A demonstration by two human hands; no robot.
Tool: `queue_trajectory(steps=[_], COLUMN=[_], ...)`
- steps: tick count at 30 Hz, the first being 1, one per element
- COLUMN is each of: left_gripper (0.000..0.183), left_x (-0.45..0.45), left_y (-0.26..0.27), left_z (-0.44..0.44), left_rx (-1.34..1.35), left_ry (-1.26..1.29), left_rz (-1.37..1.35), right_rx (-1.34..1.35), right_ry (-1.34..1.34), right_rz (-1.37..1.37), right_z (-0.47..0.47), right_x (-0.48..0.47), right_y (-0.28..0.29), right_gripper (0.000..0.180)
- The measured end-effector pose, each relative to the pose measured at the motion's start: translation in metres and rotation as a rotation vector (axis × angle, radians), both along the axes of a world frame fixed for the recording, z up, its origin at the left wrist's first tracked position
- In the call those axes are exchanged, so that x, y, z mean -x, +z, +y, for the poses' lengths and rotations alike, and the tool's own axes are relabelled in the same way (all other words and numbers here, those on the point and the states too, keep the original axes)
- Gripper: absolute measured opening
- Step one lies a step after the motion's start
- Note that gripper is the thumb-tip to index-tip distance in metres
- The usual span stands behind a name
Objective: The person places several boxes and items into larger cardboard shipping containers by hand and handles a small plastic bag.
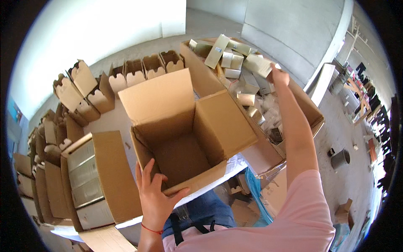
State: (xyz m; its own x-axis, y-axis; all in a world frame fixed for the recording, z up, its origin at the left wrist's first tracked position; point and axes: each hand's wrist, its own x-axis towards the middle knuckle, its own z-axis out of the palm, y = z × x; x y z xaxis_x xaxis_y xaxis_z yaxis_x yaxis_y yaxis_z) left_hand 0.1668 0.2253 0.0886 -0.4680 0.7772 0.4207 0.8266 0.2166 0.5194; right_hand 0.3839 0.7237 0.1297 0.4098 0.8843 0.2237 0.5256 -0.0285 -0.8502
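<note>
Before me is an open cardboard box (185,151) with nothing visible inside and its flaps folded out. My left hand (154,189) grips its near left corner, thumb along the near rim and fingers spread at the left wall. To the upper right my arm reaches over a large cardboard carton (201,67) full of small boxes. There my right hand (279,76) holds the end of a pale gold box (257,64), which lies tilted above the others. Several gold and silver boxes (231,60) and clear plastic wrapping (269,110) lie jumbled beneath it.
At left, an open cardboard box (118,176) holds a row of silvery boxes (85,176). Several open cartons with notched edges (75,85) line the table's far and left sides. Blue plastic (255,195) hangs below the table edge; a grey bucket (341,158) stands on the floor.
</note>
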Motion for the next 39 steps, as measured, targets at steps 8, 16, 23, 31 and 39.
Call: queue_trajectory(steps=[8, 16, 23, 31, 39], left_gripper=[0.061, 0.119, 0.122, 0.119, 0.111], left_x=[0.007, 0.008, 0.008, 0.013, 0.019], left_y=[-0.013, -0.019, -0.023, -0.027, -0.020], left_z=[-0.008, -0.012, -0.014, -0.015, -0.013], left_rx=[0.019, -0.120, -0.089, -0.074, -0.063], left_ry=[-0.012, -0.029, -0.028, -0.027, -0.004], left_rz=[0.041, -0.067, 0.009, 0.000, -0.001], right_rx=[-0.247, -0.232, -0.424, -0.646, -0.620], right_ry=[0.916, 1.527, 1.561, 1.506, 1.511], right_rz=[0.363, -0.569, -0.934, -0.904, -0.820], right_z=[-0.127, -0.266, -0.319, -0.321, -0.322], right_x=[0.010, 0.100, 0.193, 0.207, 0.215], right_y=[0.105, 0.107, 0.036, 0.011, -0.007], right_gripper=[0.072, 0.040, 0.047, 0.043, 0.040])
